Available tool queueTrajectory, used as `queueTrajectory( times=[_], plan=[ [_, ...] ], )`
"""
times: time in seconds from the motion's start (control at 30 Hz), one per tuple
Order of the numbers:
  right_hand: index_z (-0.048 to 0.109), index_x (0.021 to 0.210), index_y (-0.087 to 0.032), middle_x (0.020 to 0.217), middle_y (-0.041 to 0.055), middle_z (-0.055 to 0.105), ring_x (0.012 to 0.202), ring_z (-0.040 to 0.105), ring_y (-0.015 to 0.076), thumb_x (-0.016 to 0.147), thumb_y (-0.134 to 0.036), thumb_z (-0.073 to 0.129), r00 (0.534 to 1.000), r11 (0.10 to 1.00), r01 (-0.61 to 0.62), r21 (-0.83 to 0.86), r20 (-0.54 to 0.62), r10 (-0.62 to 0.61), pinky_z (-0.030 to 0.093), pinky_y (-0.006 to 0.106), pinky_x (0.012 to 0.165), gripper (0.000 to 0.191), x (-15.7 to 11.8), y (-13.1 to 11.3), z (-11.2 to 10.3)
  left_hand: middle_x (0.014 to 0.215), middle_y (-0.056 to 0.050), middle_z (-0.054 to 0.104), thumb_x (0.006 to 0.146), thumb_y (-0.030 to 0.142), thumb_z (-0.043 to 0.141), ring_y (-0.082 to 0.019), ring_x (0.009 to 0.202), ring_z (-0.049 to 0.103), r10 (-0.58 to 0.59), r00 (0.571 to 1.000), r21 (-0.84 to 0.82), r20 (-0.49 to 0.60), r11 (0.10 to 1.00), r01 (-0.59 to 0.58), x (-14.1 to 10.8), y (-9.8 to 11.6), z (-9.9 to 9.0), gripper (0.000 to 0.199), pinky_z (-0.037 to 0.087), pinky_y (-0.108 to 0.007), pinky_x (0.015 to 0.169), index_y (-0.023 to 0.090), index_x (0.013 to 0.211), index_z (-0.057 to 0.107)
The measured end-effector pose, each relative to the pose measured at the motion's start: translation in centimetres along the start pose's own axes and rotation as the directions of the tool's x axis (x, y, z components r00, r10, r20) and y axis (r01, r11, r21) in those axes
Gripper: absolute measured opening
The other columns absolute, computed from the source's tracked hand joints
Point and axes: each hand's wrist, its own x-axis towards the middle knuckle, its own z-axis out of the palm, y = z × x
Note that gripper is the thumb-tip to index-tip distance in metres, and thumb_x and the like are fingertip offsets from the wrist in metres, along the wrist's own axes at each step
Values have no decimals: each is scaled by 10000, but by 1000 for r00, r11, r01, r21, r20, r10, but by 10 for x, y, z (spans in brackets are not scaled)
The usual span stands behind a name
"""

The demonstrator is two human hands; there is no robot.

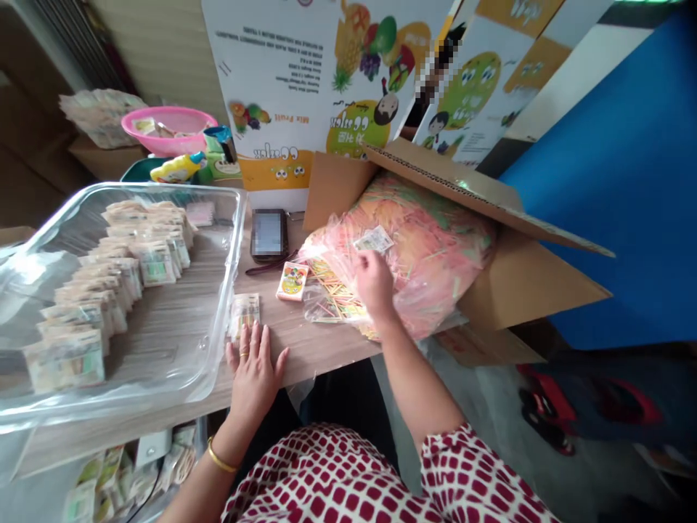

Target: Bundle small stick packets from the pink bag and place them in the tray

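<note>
My left hand lies flat with its fingers spread, the fingertips resting on the lower end of a small clear packet of coloured sticks on the table. My right hand is closed, its fingertips pinching a small printed plastic packet. It is over a large clear plastic bag full of thin pink, orange and green sticks, which spills from a tilted cardboard box. Loose sticks lie at the bag's mouth, left of my right hand. A small fruit-printed box stands between my hands.
At left, a clear plastic tray holds rows of filled packets. Behind the table edge are a phone-like device, a pink bowl, a yellow bottle and tall printed cartons. More packets lie below the table.
</note>
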Motion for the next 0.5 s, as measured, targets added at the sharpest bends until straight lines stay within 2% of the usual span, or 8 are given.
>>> queueTrajectory(
  times=[0.03,0.07,0.1,0.17,0.27,0.37,0.5],
  plan=[
    [645,1160,-176,1157,134,700,1095,605,217,1073,-266,415,995,988,-76,-136,-76,66,442,319,956,262,13,17,-11,1593,-270,436,1033,424,509,-402,1562,275,4,1000,2,2,1000,-4,0,0,0,593,121,-634,1255,58,1500,501],
    [611,1250,-135,1240,187,668,1177,568,253,1065,-264,434,986,974,-135,-180,-119,114,417,359,1001,287,26,31,-18,1595,-269,434,1033,422,506,-402,1562,274,7,1000,5,5,1000,-7,-1,-1,1,588,123,-634,1255,60,1496,506],
    [591,1286,-106,1294,229,636,1214,547,284,1050,-287,478,982,966,-166,-200,-128,142,406,390,1010,318,39,44,-22,1596,-266,435,1033,418,504,-401,1563,272,9,1000,9,9,1000,-9,-1,-1,1,581,124,-635,1254,64,1493,512],
    [610,1261,-114,1289,234,646,1196,553,297,1028,-332,535,984,953,-177,-245,-73,164,402,389,983,329,60,60,-23,1599,-254,438,1033,413,501,-397,1564,274,8,1000,20,13,1000,-8,-1,-2,0,565,123,-635,1255,77,1488,522],
    [653,1186,-131,1235,196,696,1135,585,254,1035,-284,519,989,945,-133,-298,16,144,384,340,940,254,76,68,-13,1600,-239,446,1038,408,491,-388,1560,289,9,1000,40,19,999,-10,-1,-2,0,542,116,-630,1259,94,1479,535],
    [688,1121,-124,1168,178,731,1079,616,234,1066,-247,439,992,937,-102,-334,39,122,362,346,923,283,79,71,-11,1594,-229,462,1038,409,492,-386,1558,295,14,999,38,30,999,-15,-1,-3,-1,524,112,-629,1261,106,1462,553],
    [692,1128,-130,1268,197,689,1202,581,255,1071,-196,346,997,944,-69,-323,21,80,341,380,968,357,76,71,-36,1565,-205,511,1030,370,514,-378,1553,312,-16,1000,-14,21,1000,16,4,-1,-7,459,129,-640,1256,151,1427,586]
  ],
)
